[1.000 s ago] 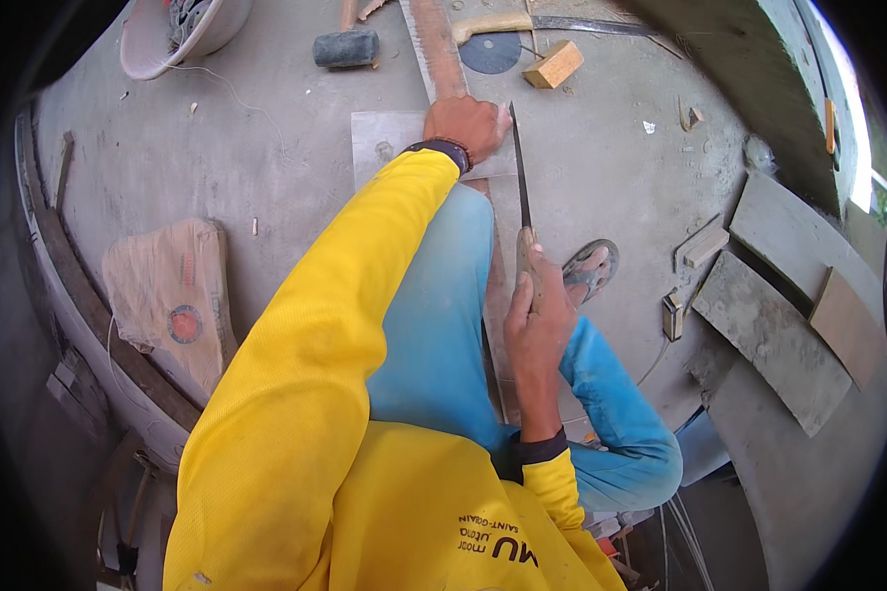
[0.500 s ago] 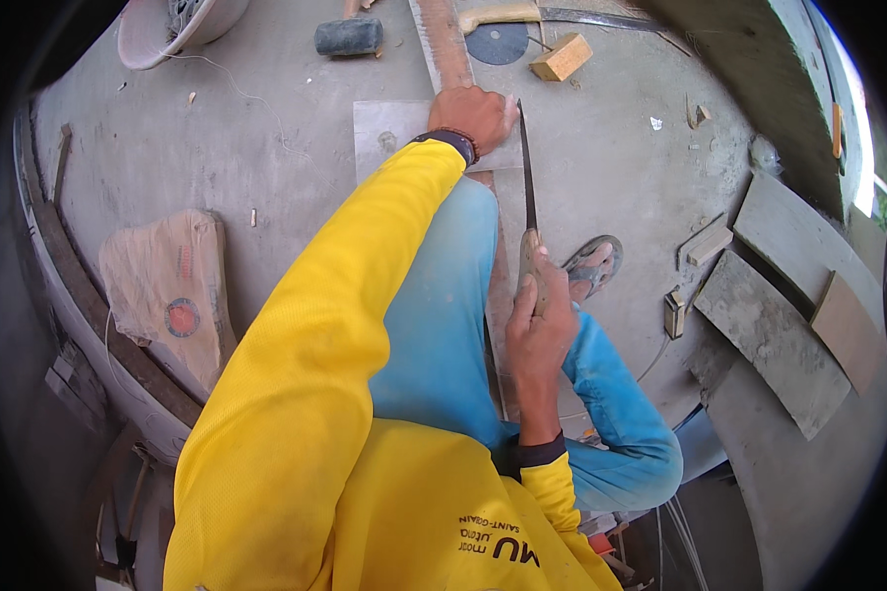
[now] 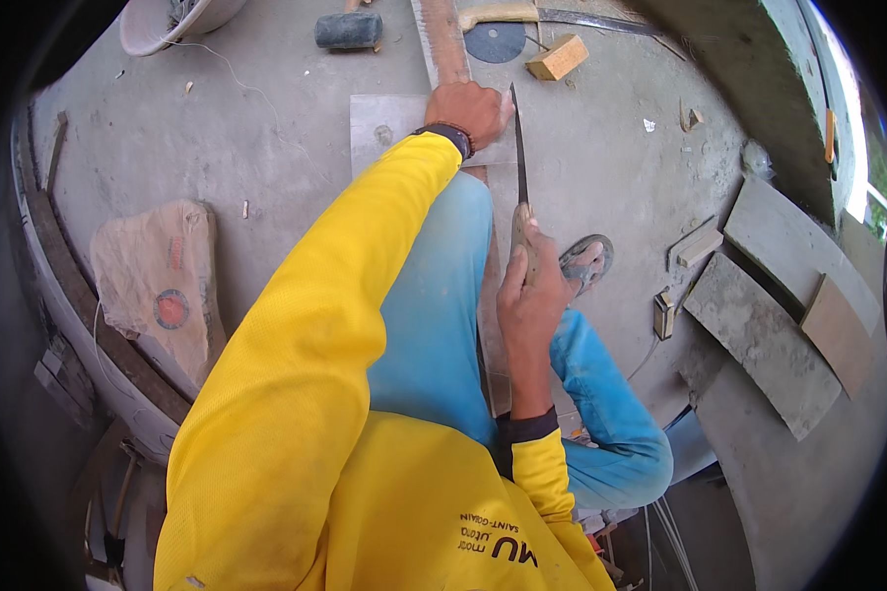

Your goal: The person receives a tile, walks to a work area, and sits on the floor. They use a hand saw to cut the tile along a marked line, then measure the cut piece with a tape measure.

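Observation:
My left hand (image 3: 468, 116), fingers curled and thumb along the edge, is closed on a light grey board (image 3: 382, 130). This board lies across a long wooden plank (image 3: 443, 49), and my hand hides where they cross. My right hand (image 3: 536, 281) is wrapped round the wooden handle of what looks like a handsaw (image 3: 521, 163), its dark blade seen edge-on. The blade points away from me, close to the board's right edge; its teeth do not show. My bent knee in blue trousers is over the plank, just this side of the board.
A black-headed mallet (image 3: 349, 31), a wood block (image 3: 558, 57), a dark disc (image 3: 496, 41) and a long blade with a wooden handle (image 3: 501, 14) lie at the far side. A paper sack (image 3: 163, 281) sits at left, a bucket (image 3: 182, 22) far left, grey slabs (image 3: 764, 345) at right.
My right hand has pushed the handsaw slightly away from me along the board's edge. My left hand keeps its place on the board. The whole view has shifted a little.

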Demonstrator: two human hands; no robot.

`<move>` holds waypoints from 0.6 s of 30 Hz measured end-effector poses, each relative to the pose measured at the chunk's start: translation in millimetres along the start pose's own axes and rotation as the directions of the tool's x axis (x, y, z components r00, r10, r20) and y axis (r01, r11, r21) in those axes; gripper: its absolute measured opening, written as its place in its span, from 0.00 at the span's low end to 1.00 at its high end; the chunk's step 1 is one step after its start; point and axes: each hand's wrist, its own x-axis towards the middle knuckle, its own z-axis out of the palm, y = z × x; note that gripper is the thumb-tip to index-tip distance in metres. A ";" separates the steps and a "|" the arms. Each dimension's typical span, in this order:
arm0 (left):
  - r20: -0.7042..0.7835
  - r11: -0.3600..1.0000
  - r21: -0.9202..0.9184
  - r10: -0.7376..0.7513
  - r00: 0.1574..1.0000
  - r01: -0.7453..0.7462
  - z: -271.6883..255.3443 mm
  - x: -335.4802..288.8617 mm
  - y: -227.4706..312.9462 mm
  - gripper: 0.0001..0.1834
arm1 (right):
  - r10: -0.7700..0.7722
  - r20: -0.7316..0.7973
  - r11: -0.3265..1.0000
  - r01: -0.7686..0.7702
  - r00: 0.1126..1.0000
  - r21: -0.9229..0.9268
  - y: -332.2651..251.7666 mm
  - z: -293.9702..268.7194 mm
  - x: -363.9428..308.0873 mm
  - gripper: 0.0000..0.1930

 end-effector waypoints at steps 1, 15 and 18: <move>0.015 1.000 -0.007 0.000 1.000 0.000 3.5 -1.6 0.4 0.32 | -0.012 0.000 1.000 0.012 1.000 0.005 2.1 8.1 20.5 0.16; 0.029 1.000 0.022 -0.003 1.000 0.002 1.5 -1.8 -0.8 0.31 | -0.006 0.000 1.000 0.006 1.000 0.002 4.6 14.5 23.6 0.18; 0.067 0.999 0.011 -0.034 0.997 0.033 -5.4 -1.7 -3.2 0.32 | -0.099 -0.035 0.995 0.099 0.995 0.011 5.1 25.0 51.7 0.19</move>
